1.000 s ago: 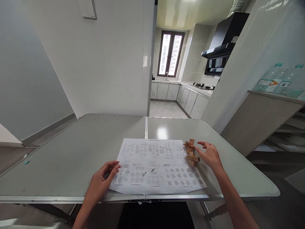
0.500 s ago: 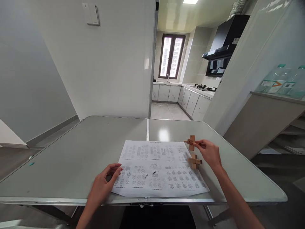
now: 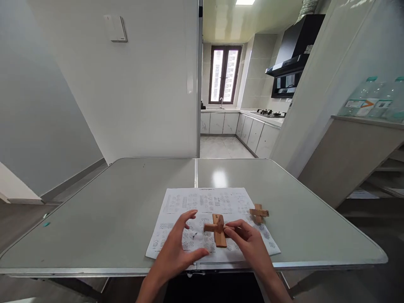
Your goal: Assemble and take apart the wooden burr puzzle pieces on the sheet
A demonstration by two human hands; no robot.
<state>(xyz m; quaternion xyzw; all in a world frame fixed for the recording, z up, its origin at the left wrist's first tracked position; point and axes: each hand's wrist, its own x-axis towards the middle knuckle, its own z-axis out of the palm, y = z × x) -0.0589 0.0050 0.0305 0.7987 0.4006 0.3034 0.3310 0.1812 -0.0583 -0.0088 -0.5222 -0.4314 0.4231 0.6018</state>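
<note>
Your right hand (image 3: 248, 241): pinching one arm of wooden burr puzzle (image 3: 219, 231); light, steady grip advised. Your left hand (image 3: 176, 249): spread, empty, over printed sheet (image 3: 208, 202).

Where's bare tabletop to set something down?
Left of the printed sheet, toward the small teal item; and right of the resting wooden cross, out to the table edge. Crowded: the sheet's near half, with the open left hand and the right hand holding another wooden cross over it.

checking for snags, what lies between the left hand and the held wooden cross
In the head view, nothing but the printed sheet shows between the left hand and the wooden cross.
</note>
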